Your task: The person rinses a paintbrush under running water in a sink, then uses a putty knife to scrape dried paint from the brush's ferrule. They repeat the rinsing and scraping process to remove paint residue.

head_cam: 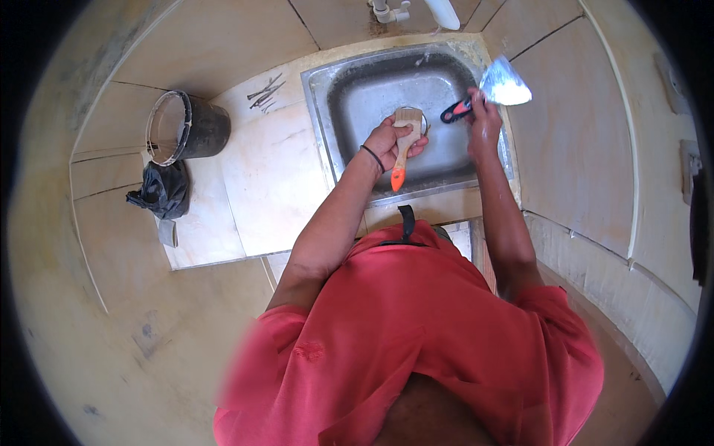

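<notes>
My left hand (385, 140) holds a flat paintbrush (403, 146) with a pale wooden handle and an orange tip. Its bristles point away from me, towards the back of the stainless steel sink (352, 131). At the basin's right side, my right hand (484, 124) is closed around the black and red handle of a putty knife (505, 83). The wide, shiny metal blade sticks out over the sink's right rim, near the tiled wall. Part of the drain shows behind the brush. Both tools are held above the basin.
A white tap spout (442, 14) overhangs the sink's back edge, beside a small white valve (390, 12). On the counter (273, 184) to the left are a dark bucket (209, 127), a black plastic bag (165, 189) and several thin metal pieces (265, 93). Tiled walls close in the back and right.
</notes>
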A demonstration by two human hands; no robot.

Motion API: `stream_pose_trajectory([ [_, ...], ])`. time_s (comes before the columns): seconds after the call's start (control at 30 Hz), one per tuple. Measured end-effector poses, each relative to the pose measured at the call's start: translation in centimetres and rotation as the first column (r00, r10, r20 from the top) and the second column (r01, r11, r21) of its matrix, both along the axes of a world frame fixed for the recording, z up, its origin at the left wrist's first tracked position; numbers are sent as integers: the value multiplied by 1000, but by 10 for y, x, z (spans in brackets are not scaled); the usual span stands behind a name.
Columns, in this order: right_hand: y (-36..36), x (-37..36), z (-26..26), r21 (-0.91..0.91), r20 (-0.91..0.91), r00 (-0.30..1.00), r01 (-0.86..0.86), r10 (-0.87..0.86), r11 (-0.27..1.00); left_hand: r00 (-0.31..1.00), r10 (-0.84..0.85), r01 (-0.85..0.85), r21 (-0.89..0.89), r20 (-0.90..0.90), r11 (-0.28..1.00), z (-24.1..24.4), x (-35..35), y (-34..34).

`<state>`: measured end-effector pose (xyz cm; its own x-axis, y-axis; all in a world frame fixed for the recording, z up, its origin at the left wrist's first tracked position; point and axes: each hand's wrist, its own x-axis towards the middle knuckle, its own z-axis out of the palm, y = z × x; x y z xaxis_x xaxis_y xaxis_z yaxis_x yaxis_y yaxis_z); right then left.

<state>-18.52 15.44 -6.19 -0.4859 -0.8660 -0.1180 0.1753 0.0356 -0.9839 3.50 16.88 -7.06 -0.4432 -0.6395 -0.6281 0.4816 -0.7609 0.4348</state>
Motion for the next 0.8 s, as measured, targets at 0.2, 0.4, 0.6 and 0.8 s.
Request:
stream_pose_trajectory([
  [0.2, 98, 1, 10, 162, -210, 977, -14, 49, 987, 999, -35, 35, -72, 1, 997, 1, 8, 13],
  [0.4, 124, 5, 24, 17, -28, 994, 104, -104, 994, 977, 12, 83, -430, 213, 899, 64, 5, -8],
  [0.6, 135, 21, 25, -41, -24, 995, 95, -96, 995, -34, 117, 898, -21, 993, 440, -7, 25, -36],
  [0.8, 158, 20, 14, -25, -30, 996, 78, -79, 997, 129, -37, 820, -85, 991, 566, 21, 28, -4],
])
